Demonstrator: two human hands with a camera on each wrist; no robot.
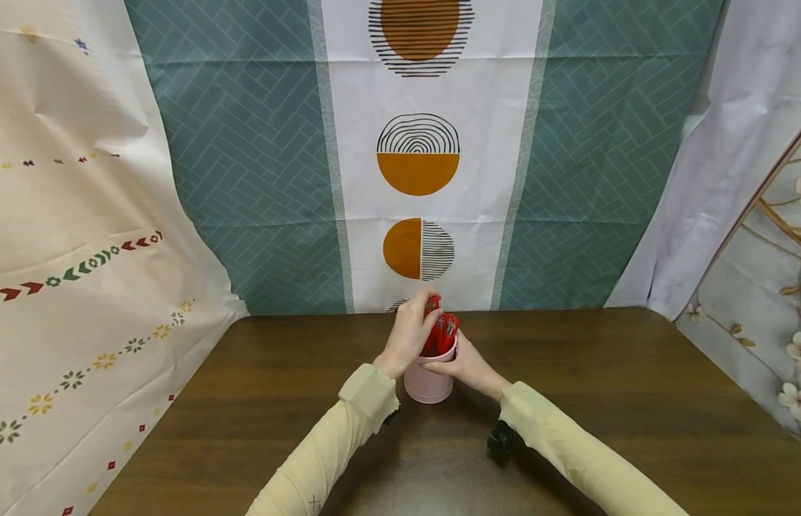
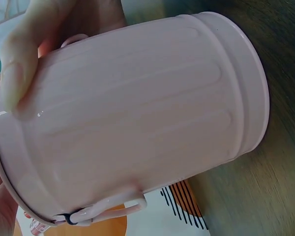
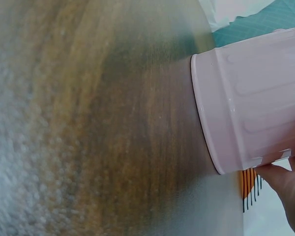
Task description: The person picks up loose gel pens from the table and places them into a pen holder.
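A pink metal bucket (image 1: 429, 383) with small side handles stands on the brown wooden table. Several glossy red pieces (image 1: 447, 333) with pale markings stick up out of its mouth; their kind is not clear. Above the rim, my left hand (image 1: 409, 333) has its fingers and thumb around one of these red pieces. My right hand (image 1: 467, 367) grips the bucket's right side, its thumb across the front just below the rim. In the left wrist view that thumb (image 2: 14, 73) presses near the rim, and the bucket's ribbed wall (image 2: 137, 108) fills the picture. The bucket's inside is mostly hidden.
The brown table (image 1: 297, 430) spreads out on both sides of the bucket. A patterned curtain (image 1: 245, 158) hangs behind its far edge, with a cream cloth (image 1: 71, 215) at the left and a floral one (image 1: 781, 301) at the right. A black device (image 1: 501, 441) sits under the right sleeve.
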